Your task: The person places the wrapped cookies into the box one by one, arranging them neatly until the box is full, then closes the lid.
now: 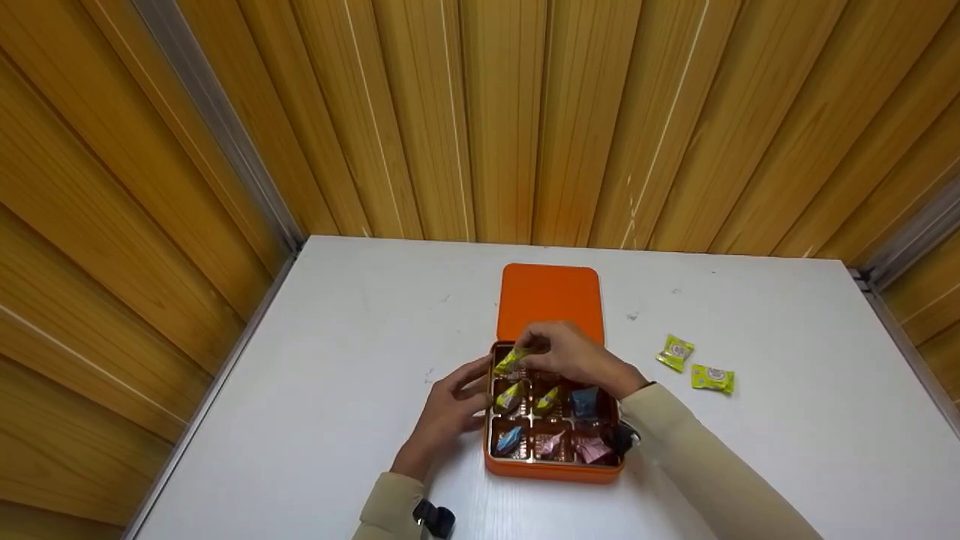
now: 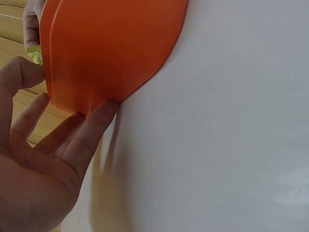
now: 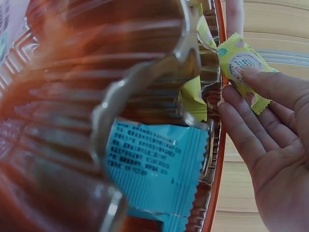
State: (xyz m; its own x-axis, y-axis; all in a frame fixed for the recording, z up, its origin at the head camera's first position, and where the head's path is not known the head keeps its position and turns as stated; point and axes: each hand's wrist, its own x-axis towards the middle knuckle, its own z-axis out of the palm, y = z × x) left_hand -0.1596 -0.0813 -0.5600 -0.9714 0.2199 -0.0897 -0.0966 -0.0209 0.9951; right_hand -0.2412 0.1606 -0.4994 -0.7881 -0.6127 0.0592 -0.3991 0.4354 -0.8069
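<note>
Yellow-green wrapped candy (image 3: 236, 57), pinched neatly in the right hand (image 1: 566, 352), thumb on its printed face, fingers behind, one crimped end jutting clear of the grip! It's right over the back-left compartment (image 1: 502, 350) of the orange tin (image 1: 551, 472), just beyond a matching candy (image 1: 509, 398). And the left hand (image 1: 448, 409), fingers extended, touches the tin's left wall.
</note>
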